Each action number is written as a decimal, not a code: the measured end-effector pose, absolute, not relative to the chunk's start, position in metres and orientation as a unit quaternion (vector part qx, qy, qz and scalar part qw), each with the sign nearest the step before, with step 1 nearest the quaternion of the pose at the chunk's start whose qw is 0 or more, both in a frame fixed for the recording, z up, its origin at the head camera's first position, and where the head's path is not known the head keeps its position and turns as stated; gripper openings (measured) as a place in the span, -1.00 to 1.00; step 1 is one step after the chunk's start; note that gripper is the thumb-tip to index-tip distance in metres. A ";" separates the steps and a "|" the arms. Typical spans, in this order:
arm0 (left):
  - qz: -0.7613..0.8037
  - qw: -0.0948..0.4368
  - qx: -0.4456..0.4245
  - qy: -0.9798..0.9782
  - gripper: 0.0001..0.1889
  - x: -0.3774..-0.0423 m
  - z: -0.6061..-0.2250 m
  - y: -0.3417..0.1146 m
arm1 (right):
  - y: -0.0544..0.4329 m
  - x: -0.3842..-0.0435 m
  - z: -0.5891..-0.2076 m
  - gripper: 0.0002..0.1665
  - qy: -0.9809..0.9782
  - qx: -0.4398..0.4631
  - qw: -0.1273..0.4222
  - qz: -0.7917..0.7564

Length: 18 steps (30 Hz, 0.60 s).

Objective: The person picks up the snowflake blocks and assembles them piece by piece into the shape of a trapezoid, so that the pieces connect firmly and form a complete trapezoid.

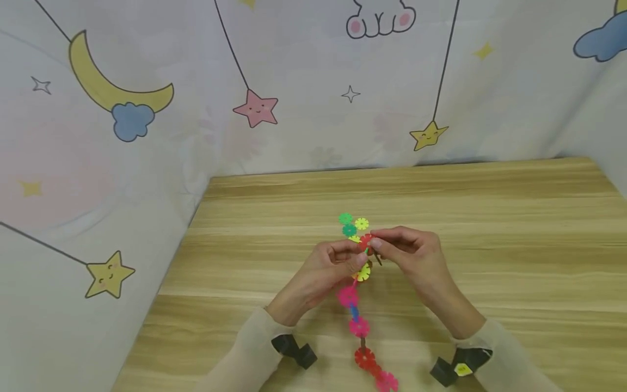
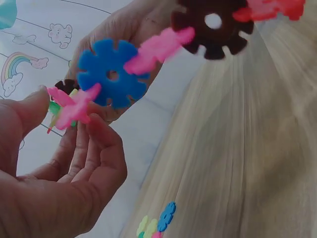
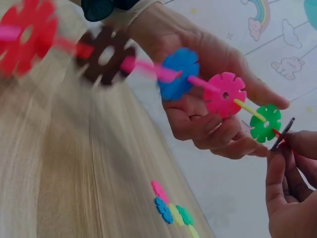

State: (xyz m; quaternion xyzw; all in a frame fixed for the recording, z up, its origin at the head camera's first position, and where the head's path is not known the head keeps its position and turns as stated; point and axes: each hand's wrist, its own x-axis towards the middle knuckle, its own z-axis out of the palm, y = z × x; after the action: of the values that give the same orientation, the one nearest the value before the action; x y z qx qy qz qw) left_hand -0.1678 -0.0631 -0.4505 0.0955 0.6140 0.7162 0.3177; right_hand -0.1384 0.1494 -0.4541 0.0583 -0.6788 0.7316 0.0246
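A chain of notched plastic snowflake discs in several colours hangs between my hands and runs toward me, past a pink disc and a red disc. My left hand pinches the chain near its far end, thumb and fingers about a green disc. Facing it, my right hand pinches a dark brown disc, seen edge-on in the right wrist view. A short red piece shows between the brown and green discs. In the left wrist view a pink disc partly covers the left fingertips' hold.
Beyond the hands, loose discs lie on the wooden table: a green disc, a yellow disc and others. A blue disc is among them. A printed cloth hangs behind the table's far edge.
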 end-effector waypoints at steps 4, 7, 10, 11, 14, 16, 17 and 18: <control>0.702 0.302 0.093 0.638 -0.61 -0.169 -0.450 -0.063 | 0.151 -0.141 -0.457 -0.68 -0.679 0.075 0.010 0.730; 0.691 0.290 0.097 0.655 -0.60 -0.169 -0.450 -0.062 | 0.152 -0.142 -0.460 -0.70 -0.692 0.088 0.006 0.717; 0.671 0.287 0.099 0.676 -0.61 -0.171 -0.451 -0.063 | 0.154 -0.145 -0.465 -0.70 -0.713 0.084 0.007 0.696; 0.666 0.287 0.099 0.682 -0.63 -0.171 -0.451 -0.064 | 0.155 -0.146 -0.467 -0.70 -0.721 0.074 0.008 0.689; 0.657 0.282 0.099 0.692 -0.66 -0.176 -0.451 -0.070 | 0.159 -0.154 -0.475 -0.63 -0.746 0.042 0.006 0.665; 0.662 0.276 0.093 0.690 -0.67 -0.180 -0.449 -0.076 | 0.162 -0.162 -0.482 -0.58 -0.764 0.020 0.003 0.645; 0.669 0.274 0.090 0.685 -0.68 -0.182 -0.448 -0.078 | 0.164 -0.167 -0.485 -0.57 -0.773 0.013 0.001 0.634; 0.675 0.273 0.086 0.680 -0.69 -0.184 -0.447 -0.081 | 0.165 -0.172 -0.489 -0.58 -0.783 0.012 0.002 0.622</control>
State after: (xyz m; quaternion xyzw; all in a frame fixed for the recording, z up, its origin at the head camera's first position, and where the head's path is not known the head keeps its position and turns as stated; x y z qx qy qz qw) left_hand -0.1836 -0.0811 -0.4468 0.0862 0.6803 0.6747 0.2731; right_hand -0.1722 0.1651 -0.4894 0.0116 -0.7827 0.6223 0.0020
